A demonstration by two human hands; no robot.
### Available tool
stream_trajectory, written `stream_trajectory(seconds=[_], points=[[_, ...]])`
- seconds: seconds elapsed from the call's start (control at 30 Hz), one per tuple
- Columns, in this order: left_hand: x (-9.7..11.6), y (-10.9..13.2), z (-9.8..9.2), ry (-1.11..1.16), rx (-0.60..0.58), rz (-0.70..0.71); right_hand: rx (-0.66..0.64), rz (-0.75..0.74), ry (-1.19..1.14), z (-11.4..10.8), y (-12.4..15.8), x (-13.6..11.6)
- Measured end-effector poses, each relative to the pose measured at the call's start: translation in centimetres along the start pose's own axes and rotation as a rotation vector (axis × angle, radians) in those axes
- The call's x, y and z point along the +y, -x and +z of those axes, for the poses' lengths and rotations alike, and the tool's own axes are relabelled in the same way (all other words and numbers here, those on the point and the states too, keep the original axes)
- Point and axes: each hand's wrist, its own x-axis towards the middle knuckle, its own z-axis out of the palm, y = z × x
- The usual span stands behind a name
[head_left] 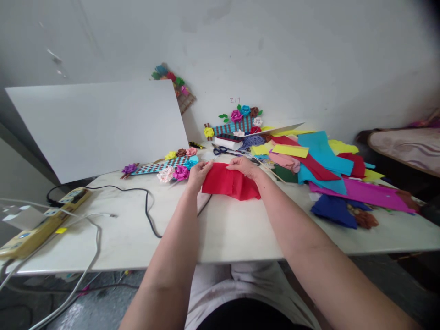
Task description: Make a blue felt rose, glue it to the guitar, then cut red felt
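Observation:
A red sheet of felt or paper (229, 184) lies on the white table (220, 233), a little beyond its middle. My left hand (198, 173) pinches the sheet's upper left corner. My right hand (244, 166) grips its upper edge near the right, fingers curled on it. Both forearms reach forward over the table's front edge.
A heap of coloured sheets (326, 169) covers the right half. Scissors (223, 150) lie behind the red sheet. Flower-decorated woven strips (165, 167) sit at the back left, another (237, 123) by the wall. A white board (99, 126) leans at left. A power strip (41, 220) and black cable (147, 206) lie at left.

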Motion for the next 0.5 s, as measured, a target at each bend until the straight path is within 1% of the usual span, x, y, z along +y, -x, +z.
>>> stream_trajectory(seconds=[0.1, 0.23, 0.3, 0.4, 0.5], points=[[-0.29, 0.05, 0.31, -0.046, -0.084, -0.023, 0.007, 0.03, -0.035, -0.3, 0.14, 0.02], [-0.63, -0.15, 0.7, -0.101, -0.111, 0.012, -0.019, 0.061, -0.052, -0.69, 0.32, -0.12], [-0.69, -0.26, 0.84, -0.096, -0.093, 0.016, -0.02, 0.062, -0.04, -0.81, 0.42, -0.25], [-0.75, -0.39, 0.87, -0.094, -0.02, 0.028, -0.019, 0.059, -0.02, -0.82, 0.56, -0.43], [-1.0, -0.65, 0.66, -0.109, 0.021, 0.044, -0.022, 0.075, -0.023, -0.73, 0.64, -0.52]])
